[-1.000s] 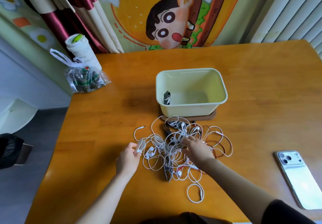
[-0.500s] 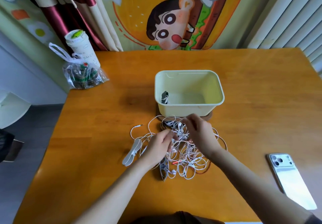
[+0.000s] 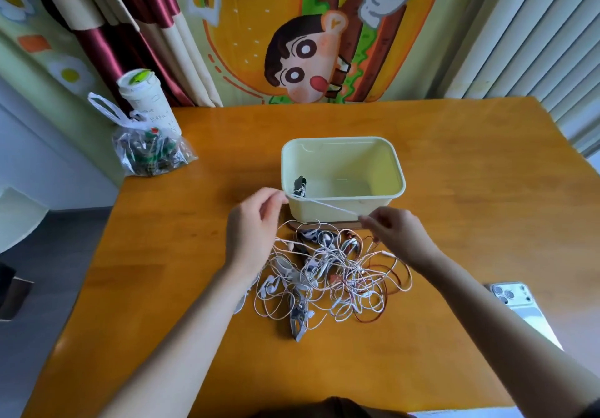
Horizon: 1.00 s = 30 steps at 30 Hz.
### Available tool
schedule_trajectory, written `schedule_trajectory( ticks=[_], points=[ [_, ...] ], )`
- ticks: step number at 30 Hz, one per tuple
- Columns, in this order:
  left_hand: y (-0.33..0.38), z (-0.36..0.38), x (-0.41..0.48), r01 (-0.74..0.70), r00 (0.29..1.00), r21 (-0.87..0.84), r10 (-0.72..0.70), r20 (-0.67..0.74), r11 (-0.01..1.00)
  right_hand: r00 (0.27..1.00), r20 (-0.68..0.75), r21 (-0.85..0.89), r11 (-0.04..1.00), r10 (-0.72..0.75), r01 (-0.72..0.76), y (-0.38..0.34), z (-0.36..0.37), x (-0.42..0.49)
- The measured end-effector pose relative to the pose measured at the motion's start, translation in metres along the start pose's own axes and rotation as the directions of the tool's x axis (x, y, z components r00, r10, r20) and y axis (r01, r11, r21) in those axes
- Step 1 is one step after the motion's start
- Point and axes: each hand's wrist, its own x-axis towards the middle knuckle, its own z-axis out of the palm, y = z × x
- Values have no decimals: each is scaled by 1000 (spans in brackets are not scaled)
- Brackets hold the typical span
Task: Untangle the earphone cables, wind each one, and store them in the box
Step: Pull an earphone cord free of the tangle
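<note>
left hand (image 3: 256,226), right hand (image 3: 396,232) raised, pinching taut cable (image 3: 323,205)

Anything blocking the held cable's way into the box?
No obstacle visible: the box is open-topped, just behind the white cable stretched between left hand and right hand. Only the tangled pile below may snag it.

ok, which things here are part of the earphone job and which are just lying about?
In the job: left hand and right hand, both pinching the taut white cable; tangled earphone pile; pale yellow box; wound earphone already inside it.

Lying about: phone; plastic bag; lidded paper cup.
</note>
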Motion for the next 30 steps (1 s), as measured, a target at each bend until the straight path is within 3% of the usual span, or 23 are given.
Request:
schedule_trajectory(
  ticks=[2, 4, 6, 9, 14, 17, 20, 24, 27, 30],
  points=[
    [-8, -4, 1, 32, 999, 24, -31, -25, 999, 990, 112, 51, 994, 89, -96, 11, 6, -1],
    [-27, -4, -5, 86, 995, 146, -92, 35, 986, 987, 93, 124, 982, 133, -144, 16, 8, 0],
    [-48, -1, -15, 147, 964, 300, -205, 170, 942, 995, -36, 64, 994, 92, -89, 7, 4, 1],
    [-52, 6, -27, 160, 879, 432, -328, 346, 887, 983, -157, 48, 993, -96, 105, -31, -2, -5],
    [5, 25, -27, 26, 914, 21, -32, 403, 999, 939, 26, 78, 937, -344, 341, -80, 10, -21],
    [16, 20, -21, 45, 938, -73, -17, 346, 996, 923, 95, 105, 926, -373, 363, -80, 15, -26],
    [21, 12, -21, 163, 872, -291, 0, 490, 943, 921, 95, 183, 916, -377, 356, -71, 16, -30],
    [27, 8, -26, 288, 904, -426, -96, 418, 858, 949, 25, 142, 941, -313, 307, -60, 22, -35],
    [23, 7, -25, 333, 912, -359, -201, 358, 872, 955, 105, 81, 959, -277, 270, -45, 31, -39],
    [17, 2, -22, 441, 893, -369, -358, 273, 818, 959, 219, -25, 982, -178, 188, -24, 38, -38]
  ],
)
